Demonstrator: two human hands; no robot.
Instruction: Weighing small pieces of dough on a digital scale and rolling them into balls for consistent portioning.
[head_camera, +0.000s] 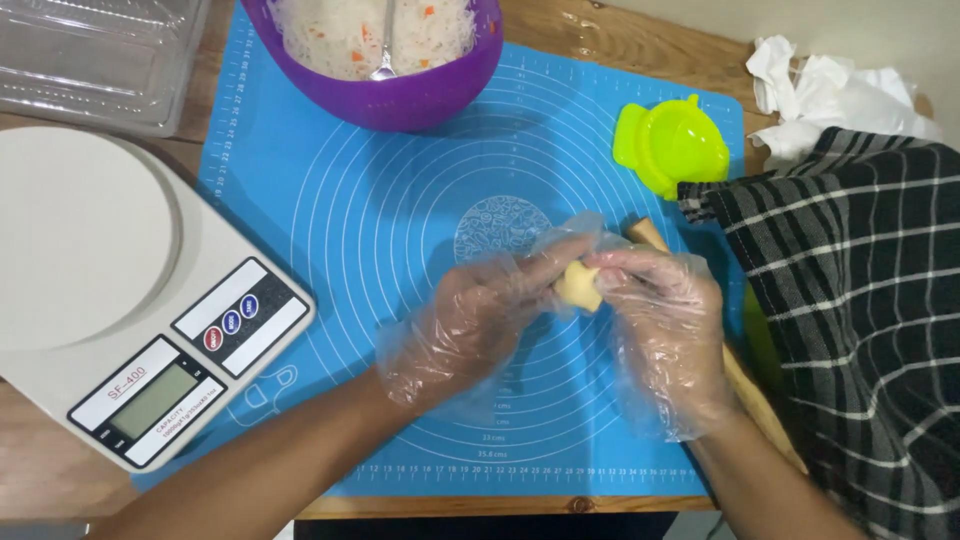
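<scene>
Place: a home kitchen, set up for working dough.
Surface: a wooden surface with a blue silicone baking mat printed with measuring rings.
Tools: a white digital kitchen scale, a green dumpling press, a wooden rolling pin.
Food: a purple bowl of shredded filling with a spoon.
Cloth: a checked dark kitchen towel.

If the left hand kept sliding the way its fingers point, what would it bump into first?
The left hand points right and slightly up, so it meets the pale dough lump it already pinches, then the right hand. Beyond lies a wooden rolling pin, probably.
</scene>
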